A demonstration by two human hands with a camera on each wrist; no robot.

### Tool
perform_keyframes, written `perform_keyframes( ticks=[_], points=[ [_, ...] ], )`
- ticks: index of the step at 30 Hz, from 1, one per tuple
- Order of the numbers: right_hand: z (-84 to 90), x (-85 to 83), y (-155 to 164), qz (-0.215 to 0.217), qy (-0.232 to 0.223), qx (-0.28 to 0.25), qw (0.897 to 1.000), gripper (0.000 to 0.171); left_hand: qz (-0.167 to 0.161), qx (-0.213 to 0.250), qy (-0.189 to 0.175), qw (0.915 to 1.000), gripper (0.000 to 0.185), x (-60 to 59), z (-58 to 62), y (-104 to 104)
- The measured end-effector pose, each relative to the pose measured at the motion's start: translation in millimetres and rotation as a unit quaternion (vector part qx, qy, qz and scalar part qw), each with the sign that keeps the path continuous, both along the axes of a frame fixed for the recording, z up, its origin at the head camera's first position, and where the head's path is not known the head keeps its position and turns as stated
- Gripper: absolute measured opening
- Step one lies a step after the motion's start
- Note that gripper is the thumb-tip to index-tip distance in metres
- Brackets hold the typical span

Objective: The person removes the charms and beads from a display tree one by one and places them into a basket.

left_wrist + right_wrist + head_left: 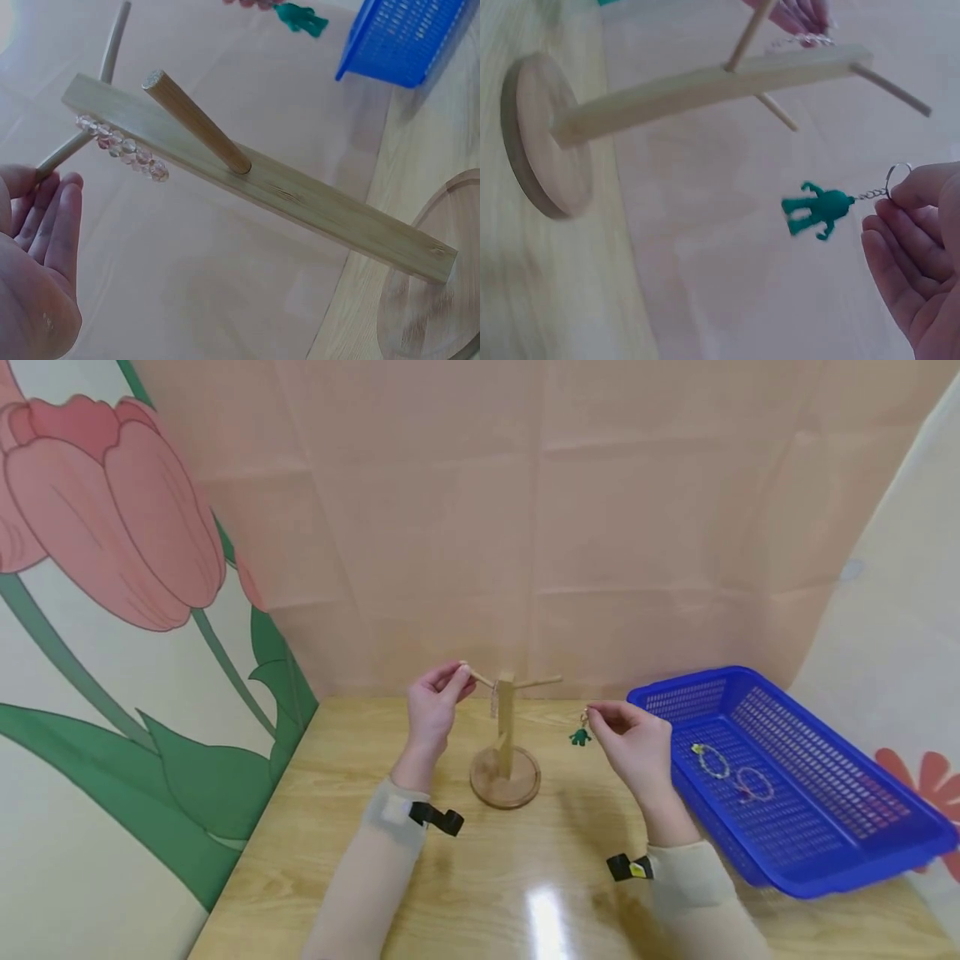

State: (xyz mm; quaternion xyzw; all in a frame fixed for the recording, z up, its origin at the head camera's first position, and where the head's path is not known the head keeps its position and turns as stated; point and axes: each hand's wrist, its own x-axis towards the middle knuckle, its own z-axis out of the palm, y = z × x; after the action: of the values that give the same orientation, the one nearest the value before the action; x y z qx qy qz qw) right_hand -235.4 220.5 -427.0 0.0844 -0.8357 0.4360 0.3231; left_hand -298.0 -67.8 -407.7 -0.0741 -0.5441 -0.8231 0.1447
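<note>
Two sleeved forearms reach in from the bottom edge of the head view over the wooden counter [337, 860], each wearing a black strap at the wrist. The left hand [433, 703] is raised, its fingers curled round the tip of the left peg [480, 677] of a wooden stand [506, 735]. The stand rises upright from a round base between the two hands, and a clear bead bracelet [124, 146] hangs against its post just below the pegs. The right hand [633, 739] is held up just right of the stand, thumb and fingers pinching the ring of a keychain; a small green figure keychain [817, 210] dangles from it in the air, clear of the counter and apart from the right peg. To the right, a blue plastic basket [862, 852] sits on the counter with two bead bracelets [731, 772] lying inside.
</note>
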Motion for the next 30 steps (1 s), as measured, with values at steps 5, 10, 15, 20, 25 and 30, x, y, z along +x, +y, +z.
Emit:
perform_keyframes(
  ticks=[5, 10, 15, 20, 25, 30],
  points=[
    [18.4, 7.3, 13.4, -0.023, -0.012, 0.012, 1.0, 0.011, -0.005, 0.001, 0.003, 1.0, 0.03, -0.4, 0.0, -0.9],
    [38.2, 15.5, 26.4, -0.033, -0.023, 0.021, 0.999, 0.014, -0.003, 0.001, 0.007, 1.0, 0.028, -0.9, 0.6, -2.0],
    [51.8, 22.1, 40.2, -0.025, -0.043, 0.017, 0.999, 0.016, -0.006, 0.0, 0.011, 0.9999, 0.03, -0.6, 1.8, -2.9],
    [59.0, 28.5, 54.0, -0.009, -0.091, -0.002, 0.996, 0.024, -0.009, 0.005, 0.009, 0.9999, 0.029, -0.3, 1.3, -3.4],
    [62.3, 31.7, 66.7, -0.005, -0.125, 0.002, 0.992, 0.029, -0.013, 0.004, 0.011, 0.9998, 0.032, 1.2, -0.6, -4.6],
    [64.0, 35.3, 78.2, -0.01, -0.146, 0.018, 0.989, 0.031, -0.014, -0.002, 0.01, 0.9998, 0.031, 3.8, -1.5, -5.4]
  ],
)
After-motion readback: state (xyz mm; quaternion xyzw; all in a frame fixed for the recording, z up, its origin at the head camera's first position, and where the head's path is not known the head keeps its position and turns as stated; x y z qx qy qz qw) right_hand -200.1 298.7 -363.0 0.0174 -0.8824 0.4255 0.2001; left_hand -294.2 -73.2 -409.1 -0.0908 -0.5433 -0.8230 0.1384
